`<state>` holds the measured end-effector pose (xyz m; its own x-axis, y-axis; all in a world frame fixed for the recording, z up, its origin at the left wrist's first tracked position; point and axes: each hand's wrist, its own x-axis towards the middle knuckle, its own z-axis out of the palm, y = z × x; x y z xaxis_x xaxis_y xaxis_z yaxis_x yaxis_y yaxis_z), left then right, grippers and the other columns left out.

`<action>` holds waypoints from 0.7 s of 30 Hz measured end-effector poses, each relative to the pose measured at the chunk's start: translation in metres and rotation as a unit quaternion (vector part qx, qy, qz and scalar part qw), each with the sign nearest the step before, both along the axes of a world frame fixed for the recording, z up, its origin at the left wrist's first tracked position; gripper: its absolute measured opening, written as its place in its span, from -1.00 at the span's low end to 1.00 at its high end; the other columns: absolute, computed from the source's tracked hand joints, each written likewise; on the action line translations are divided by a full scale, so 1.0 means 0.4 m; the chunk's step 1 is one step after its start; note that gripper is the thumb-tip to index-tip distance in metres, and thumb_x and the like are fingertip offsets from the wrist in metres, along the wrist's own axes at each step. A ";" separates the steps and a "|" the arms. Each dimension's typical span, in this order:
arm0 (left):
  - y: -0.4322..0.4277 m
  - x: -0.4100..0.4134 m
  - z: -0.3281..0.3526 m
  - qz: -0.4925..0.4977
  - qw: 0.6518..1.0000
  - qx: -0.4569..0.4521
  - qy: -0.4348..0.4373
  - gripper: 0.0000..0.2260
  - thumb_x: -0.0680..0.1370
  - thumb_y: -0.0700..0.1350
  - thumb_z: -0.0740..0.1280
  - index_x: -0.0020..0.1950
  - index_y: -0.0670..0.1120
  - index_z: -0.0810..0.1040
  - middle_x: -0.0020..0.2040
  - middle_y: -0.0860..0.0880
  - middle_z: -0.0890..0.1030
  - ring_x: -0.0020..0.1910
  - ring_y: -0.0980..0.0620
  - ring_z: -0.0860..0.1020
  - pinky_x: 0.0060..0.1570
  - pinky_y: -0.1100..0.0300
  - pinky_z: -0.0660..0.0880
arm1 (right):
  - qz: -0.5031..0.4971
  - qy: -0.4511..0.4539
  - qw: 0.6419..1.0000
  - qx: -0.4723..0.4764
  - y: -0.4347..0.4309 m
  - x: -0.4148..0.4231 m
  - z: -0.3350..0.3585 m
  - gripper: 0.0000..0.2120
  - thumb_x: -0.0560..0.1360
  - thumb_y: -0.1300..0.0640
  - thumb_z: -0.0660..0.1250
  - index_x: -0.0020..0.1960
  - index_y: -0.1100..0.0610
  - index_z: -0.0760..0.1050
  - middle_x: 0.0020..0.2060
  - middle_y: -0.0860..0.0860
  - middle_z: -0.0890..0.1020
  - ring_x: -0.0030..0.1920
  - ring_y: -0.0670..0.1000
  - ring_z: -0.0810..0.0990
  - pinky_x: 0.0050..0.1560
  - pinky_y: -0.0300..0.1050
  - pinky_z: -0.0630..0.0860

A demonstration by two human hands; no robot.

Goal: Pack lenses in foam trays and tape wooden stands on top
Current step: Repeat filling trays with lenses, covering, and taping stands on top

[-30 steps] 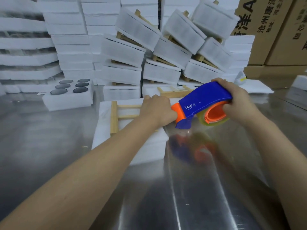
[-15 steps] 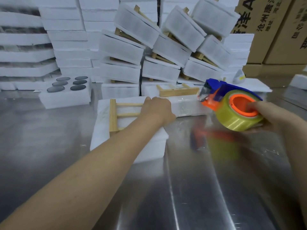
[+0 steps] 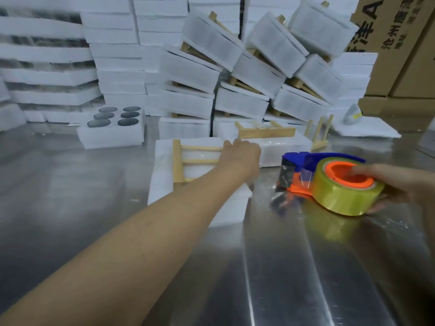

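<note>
I see left hand (image 3: pixel 242 156) on right end of wooden stand (image 3: pixel 183 161); stand lies flat atop wrapped foam tray (image 3: pixel 162 184) on steel table (image 3: pixel 306 267); fingers hidden, cannot tell grip from press; right hand (image 3: pixel 400 187) apart to right, fingers in orange core, clamped on tape dispenser (image 3: pixel 329 182) low by table; lens tray (image 3: pixel 110 137) far left.

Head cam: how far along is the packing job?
Done: a pile of packs with stands is heaped at the back. In hand: the left hand rests on a wooden stand lying on the near foam pack; the right hand holds the tape dispenser beside it, off the pack. To do: the foam tray of six lenses is uncovered, and a loose stand waits upright on the table.
</note>
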<state>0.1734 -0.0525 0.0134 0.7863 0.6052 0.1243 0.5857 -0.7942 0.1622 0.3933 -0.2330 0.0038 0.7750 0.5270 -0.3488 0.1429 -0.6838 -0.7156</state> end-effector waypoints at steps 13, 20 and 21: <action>0.120 -0.388 -0.111 0.109 0.689 -0.402 -0.593 -0.67 0.67 -0.10 0.12 0.39 -0.14 0.44 0.35 -0.06 0.50 0.33 0.01 0.46 0.40 0.05 0.31 | 0.143 0.071 0.876 0.456 0.230 -0.421 0.069 -0.79 0.57 0.26 0.15 0.04 0.15 0.56 -0.15 0.03 0.65 -0.12 -0.04 0.66 -0.05 -0.25 0.55; 0.126 -0.367 -0.128 0.121 0.632 -0.523 -0.560 -0.65 0.66 0.02 0.06 -0.20 -0.03 0.53 -0.40 0.03 0.63 -0.40 0.10 0.61 -0.30 0.18 0.47 | 0.212 0.154 0.926 0.270 0.336 -0.516 -0.014 -0.41 0.56 -0.23 0.15 0.52 -0.03 0.21 0.48 -0.07 0.31 0.47 0.01 0.27 0.49 0.07 0.17; 0.125 -0.365 -0.132 0.120 0.628 -0.526 -0.561 -0.64 0.66 0.01 0.06 -0.24 -0.02 0.51 -0.44 0.04 0.61 -0.45 0.11 0.59 -0.36 0.21 0.45 | 0.209 0.166 0.923 0.276 0.338 -0.511 -0.018 -0.39 0.55 -0.23 0.16 0.53 -0.05 0.16 0.50 -0.07 0.26 0.49 0.01 0.24 0.49 0.08 0.15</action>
